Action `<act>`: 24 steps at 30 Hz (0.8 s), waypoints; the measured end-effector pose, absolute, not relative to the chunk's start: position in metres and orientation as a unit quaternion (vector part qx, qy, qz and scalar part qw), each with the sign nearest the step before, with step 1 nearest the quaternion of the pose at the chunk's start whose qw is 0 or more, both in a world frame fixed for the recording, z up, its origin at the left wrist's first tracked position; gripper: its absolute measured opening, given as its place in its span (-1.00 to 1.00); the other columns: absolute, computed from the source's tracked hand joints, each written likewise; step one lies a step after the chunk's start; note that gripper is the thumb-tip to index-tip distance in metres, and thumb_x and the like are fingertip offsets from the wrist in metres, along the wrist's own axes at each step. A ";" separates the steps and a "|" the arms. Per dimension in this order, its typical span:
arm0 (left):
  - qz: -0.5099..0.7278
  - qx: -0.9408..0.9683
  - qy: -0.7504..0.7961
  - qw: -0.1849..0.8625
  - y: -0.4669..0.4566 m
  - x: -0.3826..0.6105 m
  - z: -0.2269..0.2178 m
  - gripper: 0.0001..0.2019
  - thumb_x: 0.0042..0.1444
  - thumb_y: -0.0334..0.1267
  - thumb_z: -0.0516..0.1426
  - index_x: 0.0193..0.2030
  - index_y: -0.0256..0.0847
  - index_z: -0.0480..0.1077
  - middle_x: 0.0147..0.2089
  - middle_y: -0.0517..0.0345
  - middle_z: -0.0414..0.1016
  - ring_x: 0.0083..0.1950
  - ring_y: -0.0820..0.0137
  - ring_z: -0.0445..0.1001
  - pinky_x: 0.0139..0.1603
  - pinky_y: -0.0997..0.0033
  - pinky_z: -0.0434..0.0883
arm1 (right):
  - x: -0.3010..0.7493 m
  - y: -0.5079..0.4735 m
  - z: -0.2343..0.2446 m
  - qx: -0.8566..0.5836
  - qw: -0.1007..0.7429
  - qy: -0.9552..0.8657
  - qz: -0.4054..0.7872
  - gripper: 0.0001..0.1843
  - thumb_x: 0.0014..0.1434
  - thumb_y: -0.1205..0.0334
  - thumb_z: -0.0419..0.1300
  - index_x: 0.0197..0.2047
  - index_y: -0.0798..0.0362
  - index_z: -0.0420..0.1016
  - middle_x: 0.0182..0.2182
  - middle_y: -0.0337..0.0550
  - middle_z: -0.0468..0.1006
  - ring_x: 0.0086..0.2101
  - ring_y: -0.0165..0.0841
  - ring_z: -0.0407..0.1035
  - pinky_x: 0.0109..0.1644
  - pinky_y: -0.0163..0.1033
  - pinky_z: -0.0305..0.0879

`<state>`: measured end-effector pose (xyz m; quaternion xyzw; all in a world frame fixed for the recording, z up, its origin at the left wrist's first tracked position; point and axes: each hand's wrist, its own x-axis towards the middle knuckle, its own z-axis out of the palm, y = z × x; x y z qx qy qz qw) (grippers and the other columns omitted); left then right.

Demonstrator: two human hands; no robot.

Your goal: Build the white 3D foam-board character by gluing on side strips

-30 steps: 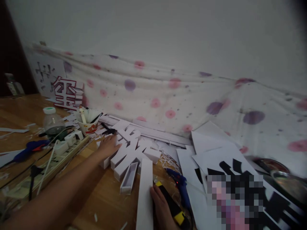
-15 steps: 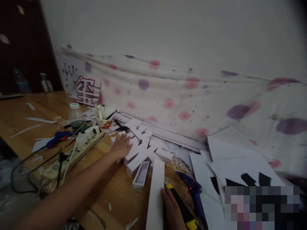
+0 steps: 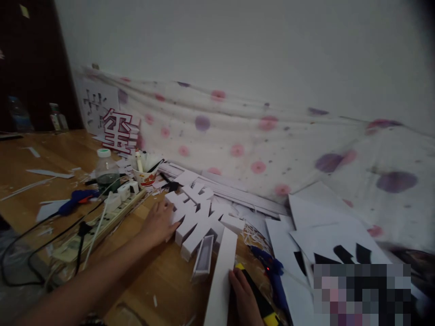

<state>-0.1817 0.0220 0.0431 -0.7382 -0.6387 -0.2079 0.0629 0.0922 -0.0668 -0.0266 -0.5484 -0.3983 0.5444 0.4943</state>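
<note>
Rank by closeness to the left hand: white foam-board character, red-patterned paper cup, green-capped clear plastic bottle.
1. White foam-board character, touching the left hand, on its right.
2. Red-patterned paper cup, behind the hand.
3. Green-capped clear plastic bottle, farther left.

Single head view, facing forward-down over table (image 3: 163, 280), close.

Matt white foam-board character (image 3: 200, 215) — smooth wooden table (image 3: 163, 276).

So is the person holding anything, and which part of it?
Nothing is lifted. The left hand touches the left edge of the white foam character; a grip cannot be told. The right hand lies flat on the right edge of the white strip.
</note>
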 end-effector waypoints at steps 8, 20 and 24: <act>-0.068 -0.705 -0.705 -0.024 0.011 -0.170 0.046 -0.38 0.07 -0.24 0.03 0.26 -0.43 -0.02 -0.11 -0.33 0.44 -0.19 -0.01 0.47 -0.25 0.13 0.32 | 0.085 -0.069 -0.033 -0.494 0.524 -0.344 0.603 -0.59 -0.19 -0.02 0.34 -0.28 0.02 0.50 -0.32 -0.15 0.59 -0.26 -0.20 0.44 -0.17 -0.18 0.33; -0.133 -0.679 -0.721 -0.027 0.017 -0.179 0.053 -0.42 0.15 -0.01 -0.06 0.27 -0.21 0.00 -0.04 -0.16 0.50 -0.08 0.00 0.48 -0.20 0.16 0.31 | 0.065 -0.077 -0.016 -0.424 0.589 -0.219 0.652 -0.62 -0.21 0.17 0.36 -0.25 -0.02 0.45 -0.42 -0.27 0.57 -0.40 -0.28 0.45 -0.35 -0.26 0.33; -0.150 -0.677 -0.720 -0.015 0.029 -0.182 0.055 -0.38 0.14 0.02 -0.05 0.29 -0.18 -0.02 0.03 -0.13 0.46 -0.04 0.01 0.46 -0.17 0.16 0.33 | 0.067 -0.076 -0.009 -0.417 0.617 -0.210 0.633 -0.68 -0.19 0.15 0.35 -0.29 -0.03 0.46 -0.43 -0.28 0.57 -0.39 -0.29 0.44 -0.35 -0.27 0.32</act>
